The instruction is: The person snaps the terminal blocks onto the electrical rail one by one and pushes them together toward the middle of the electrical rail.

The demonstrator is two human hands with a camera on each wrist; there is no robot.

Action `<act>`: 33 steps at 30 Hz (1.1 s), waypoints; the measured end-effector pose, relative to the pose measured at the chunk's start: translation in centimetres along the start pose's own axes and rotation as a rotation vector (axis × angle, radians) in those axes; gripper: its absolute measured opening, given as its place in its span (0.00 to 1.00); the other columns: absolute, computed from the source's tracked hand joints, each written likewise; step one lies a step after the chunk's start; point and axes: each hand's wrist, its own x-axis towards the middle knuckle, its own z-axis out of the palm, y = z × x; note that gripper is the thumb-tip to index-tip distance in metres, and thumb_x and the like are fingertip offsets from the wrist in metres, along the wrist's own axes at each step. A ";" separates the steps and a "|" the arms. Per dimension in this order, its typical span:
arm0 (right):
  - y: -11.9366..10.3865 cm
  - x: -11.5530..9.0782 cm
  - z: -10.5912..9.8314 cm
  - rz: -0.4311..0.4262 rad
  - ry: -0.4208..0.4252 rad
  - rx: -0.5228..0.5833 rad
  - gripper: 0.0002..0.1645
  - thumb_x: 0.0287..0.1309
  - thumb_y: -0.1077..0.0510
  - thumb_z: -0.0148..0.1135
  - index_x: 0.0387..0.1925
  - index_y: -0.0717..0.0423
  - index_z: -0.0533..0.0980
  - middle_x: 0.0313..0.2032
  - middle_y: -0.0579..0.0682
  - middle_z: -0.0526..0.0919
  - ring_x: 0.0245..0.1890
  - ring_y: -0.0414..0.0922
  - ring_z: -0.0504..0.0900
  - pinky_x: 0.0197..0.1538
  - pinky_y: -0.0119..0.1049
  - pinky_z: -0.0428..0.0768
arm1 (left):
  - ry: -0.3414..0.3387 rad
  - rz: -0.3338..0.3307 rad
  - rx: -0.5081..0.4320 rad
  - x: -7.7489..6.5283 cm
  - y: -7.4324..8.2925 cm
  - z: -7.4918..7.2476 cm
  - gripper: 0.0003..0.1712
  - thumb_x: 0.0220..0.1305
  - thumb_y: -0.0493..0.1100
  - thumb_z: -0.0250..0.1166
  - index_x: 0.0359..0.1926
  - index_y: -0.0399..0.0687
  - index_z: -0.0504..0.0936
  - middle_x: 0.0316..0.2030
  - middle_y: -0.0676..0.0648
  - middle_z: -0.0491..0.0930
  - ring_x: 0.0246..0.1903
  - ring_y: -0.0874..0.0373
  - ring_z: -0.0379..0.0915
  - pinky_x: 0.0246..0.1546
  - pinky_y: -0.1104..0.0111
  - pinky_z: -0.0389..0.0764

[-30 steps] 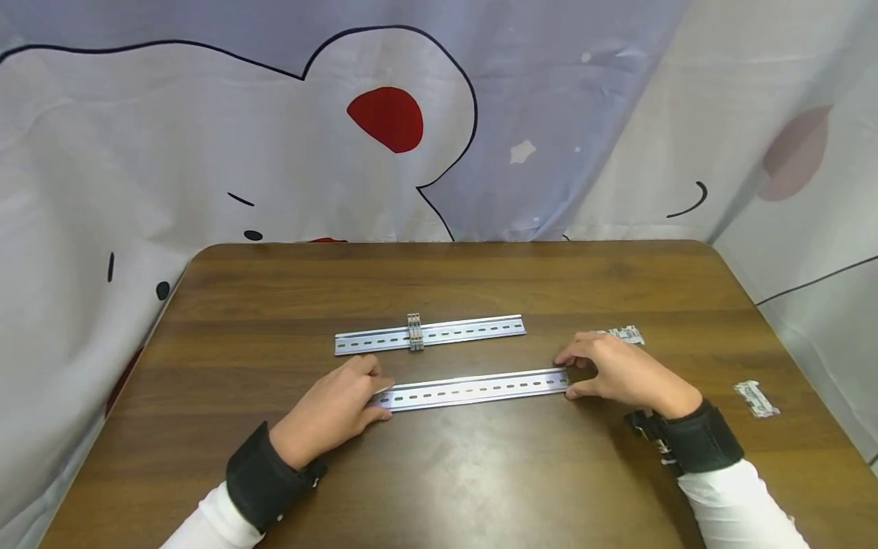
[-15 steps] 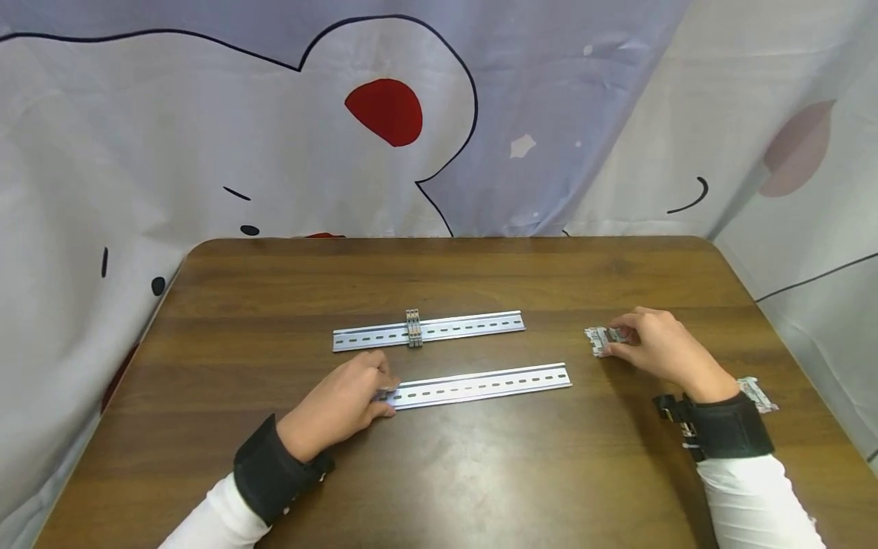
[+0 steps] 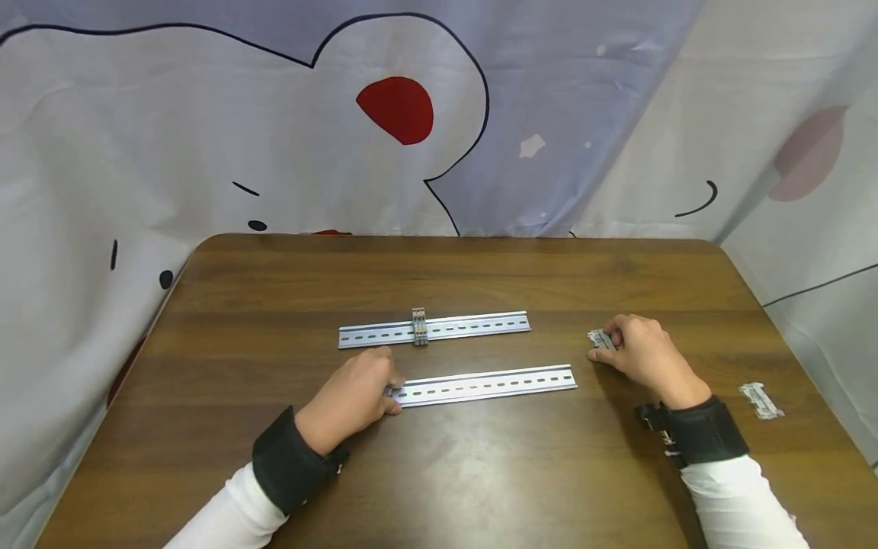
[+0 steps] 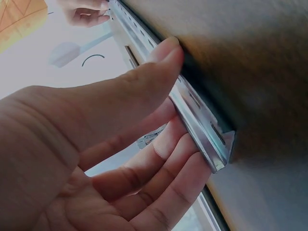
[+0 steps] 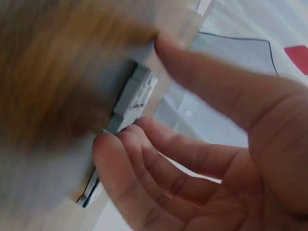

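Note:
A slotted metal DIN rail (image 3: 487, 386) lies across the middle of the table. My left hand (image 3: 353, 393) pinches its left end, thumb on the near edge and fingers along the far edge, as the left wrist view (image 4: 204, 127) shows. To the right, my right hand (image 3: 645, 351) is over a flat grey terminal block (image 3: 600, 339) and partly covers it. In the right wrist view the fingertips touch one edge of that terminal block (image 5: 132, 101), while the thumb stands apart from it.
Behind the near rail lies a second DIN rail (image 3: 476, 326) with several narrow terminal blocks (image 3: 419, 328) clipped upright on it. Another flat grey terminal block (image 3: 761, 400) lies near the right edge of the wooden table (image 3: 480, 480). A printed curtain (image 3: 274, 137) hangs behind.
My right hand has left the right end of the near rail and moved right to the grey terminal block. The left hand keeps its hold on the rail's left end.

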 end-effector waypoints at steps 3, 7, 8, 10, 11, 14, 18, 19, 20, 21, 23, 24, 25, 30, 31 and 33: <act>-0.1 -0.2 0.1 -0.020 0.022 -0.007 0.16 0.44 0.55 0.77 0.27 0.62 0.80 0.23 0.55 0.82 0.24 0.48 0.78 0.26 0.38 0.71 | -0.002 -0.005 -0.006 0.1 -0.1 0.2 0.09 0.39 0.42 0.82 0.24 0.47 0.91 0.22 0.50 0.75 0.26 0.55 0.75 0.28 0.66 0.76; -0.4 -0.2 -0.1 -0.031 0.022 -0.010 0.14 0.42 0.57 0.77 0.28 0.62 0.81 0.23 0.54 0.84 0.23 0.47 0.81 0.27 0.41 0.74 | -0.004 -0.018 -0.035 0.0 -0.1 0.2 0.11 0.39 0.42 0.82 0.28 0.45 0.92 0.23 0.48 0.77 0.27 0.54 0.76 0.29 0.65 0.77; -0.5 -0.2 -0.2 -0.030 0.013 -0.014 0.15 0.42 0.58 0.77 0.29 0.63 0.81 0.23 0.54 0.84 0.23 0.47 0.81 0.27 0.41 0.74 | -0.003 -0.018 -0.040 -0.1 -0.1 0.1 0.12 0.39 0.41 0.82 0.28 0.44 0.92 0.23 0.48 0.77 0.27 0.54 0.76 0.29 0.65 0.76; -0.7 -0.2 -0.4 -0.025 -0.020 -0.028 0.15 0.43 0.59 0.75 0.32 0.65 0.81 0.23 0.54 0.84 0.22 0.48 0.80 0.26 0.41 0.74 | 0.007 -0.013 -0.048 -0.1 0.0 0.1 0.12 0.39 0.41 0.82 0.29 0.44 0.92 0.23 0.48 0.77 0.27 0.55 0.75 0.28 0.66 0.76; -0.8 -0.2 -0.5 -0.019 -0.043 -0.040 0.15 0.44 0.59 0.74 0.33 0.66 0.81 0.23 0.54 0.83 0.22 0.48 0.80 0.25 0.41 0.74 | 0.005 -0.014 -0.053 -0.1 0.0 0.1 0.12 0.39 0.41 0.82 0.29 0.43 0.92 0.24 0.48 0.77 0.27 0.55 0.75 0.28 0.66 0.76; -1.0 -0.4 -0.7 -0.027 -0.119 -0.087 0.19 0.48 0.58 0.71 0.41 0.66 0.81 0.24 0.54 0.82 0.22 0.48 0.78 0.24 0.41 0.73 | -0.013 -0.023 -0.054 -0.1 -0.1 0.1 0.12 0.40 0.41 0.82 0.30 0.43 0.92 0.24 0.48 0.78 0.28 0.55 0.76 0.29 0.65 0.77; -1.0 -0.5 -0.8 -0.070 -0.170 -0.080 0.23 0.52 0.54 0.71 0.45 0.65 0.79 0.29 0.56 0.82 0.27 0.49 0.78 0.28 0.43 0.74 | -0.041 -0.037 -0.056 0.1 -0.1 0.0 0.13 0.42 0.41 0.81 0.33 0.42 0.92 0.27 0.46 0.80 0.30 0.53 0.78 0.31 0.64 0.78; -1.0 -0.4 -0.9 -0.076 -0.176 -0.069 0.23 0.52 0.53 0.72 0.45 0.65 0.79 0.29 0.56 0.81 0.27 0.49 0.77 0.29 0.42 0.74 | -0.042 -0.038 -0.053 0.2 -0.2 0.0 0.14 0.43 0.41 0.81 0.34 0.42 0.92 0.27 0.46 0.80 0.31 0.53 0.79 0.32 0.64 0.79; -1.0 -0.3 -1.0 -0.080 -0.183 -0.054 0.23 0.52 0.53 0.72 0.45 0.66 0.79 0.29 0.55 0.81 0.28 0.48 0.77 0.29 0.42 0.74 | -0.043 -0.041 -0.054 0.3 -0.2 -0.1 0.15 0.43 0.41 0.81 0.35 0.42 0.92 0.27 0.46 0.80 0.32 0.53 0.79 0.32 0.64 0.79; -1.0 -0.2 -1.0 -0.077 -0.190 -0.041 0.23 0.52 0.54 0.73 0.44 0.66 0.79 0.28 0.55 0.80 0.27 0.48 0.76 0.29 0.40 0.73 | -0.044 -0.041 -0.055 0.4 -0.2 -0.2 0.15 0.43 0.41 0.81 0.35 0.42 0.92 0.28 0.46 0.81 0.32 0.52 0.79 0.33 0.64 0.79; -1.0 -0.1 -1.2 -0.063 -0.202 -0.037 0.23 0.52 0.55 0.72 0.45 0.67 0.79 0.25 0.53 0.78 0.25 0.46 0.75 0.26 0.37 0.71 | -0.046 -0.042 -0.054 0.5 -0.2 -0.3 0.16 0.43 0.41 0.81 0.35 0.41 0.92 0.28 0.46 0.81 0.32 0.52 0.80 0.33 0.63 0.80; -1.0 -0.1 -1.3 -0.049 -0.216 -0.032 0.23 0.53 0.56 0.71 0.46 0.68 0.79 0.24 0.52 0.78 0.23 0.45 0.75 0.25 0.36 0.70 | -0.045 -0.042 -0.053 0.4 -0.2 -0.3 0.16 0.43 0.42 0.81 0.35 0.41 0.92 0.28 0.46 0.81 0.33 0.52 0.80 0.34 0.63 0.80; -1.1 -0.1 -1.4 -0.039 -0.225 -0.030 0.23 0.53 0.57 0.70 0.47 0.68 0.78 0.23 0.51 0.78 0.22 0.45 0.74 0.24 0.35 0.69 | -0.046 -0.044 -0.053 0.4 -0.2 -0.3 0.16 0.42 0.42 0.81 0.36 0.41 0.92 0.29 0.45 0.81 0.33 0.51 0.80 0.34 0.63 0.80; -1.3 -0.4 -1.9 0.002 -0.220 -0.011 0.23 0.50 0.61 0.64 0.49 0.68 0.80 0.21 0.52 0.81 0.18 0.43 0.73 0.21 0.33 0.68 | -0.041 -0.053 -0.058 0.3 -0.2 -0.2 0.16 0.42 0.42 0.81 0.36 0.41 0.92 0.29 0.46 0.82 0.33 0.51 0.81 0.34 0.63 0.80; -1.3 -0.4 -2.0 -0.003 -0.207 -0.009 0.22 0.49 0.62 0.64 0.47 0.68 0.81 0.22 0.54 0.82 0.19 0.43 0.74 0.21 0.33 0.69 | -0.042 -0.055 -0.059 0.2 -0.2 -0.2 0.17 0.42 0.42 0.81 0.36 0.42 0.92 0.29 0.46 0.82 0.33 0.51 0.81 0.35 0.63 0.80; -1.2 -0.5 -2.1 -0.012 -0.194 0.000 0.18 0.48 0.64 0.65 0.43 0.67 0.83 0.25 0.56 0.85 0.21 0.45 0.77 0.23 0.33 0.71 | -0.046 -0.059 -0.063 0.2 -0.2 -0.1 0.17 0.42 0.42 0.81 0.36 0.42 0.92 0.29 0.46 0.82 0.33 0.51 0.81 0.35 0.63 0.80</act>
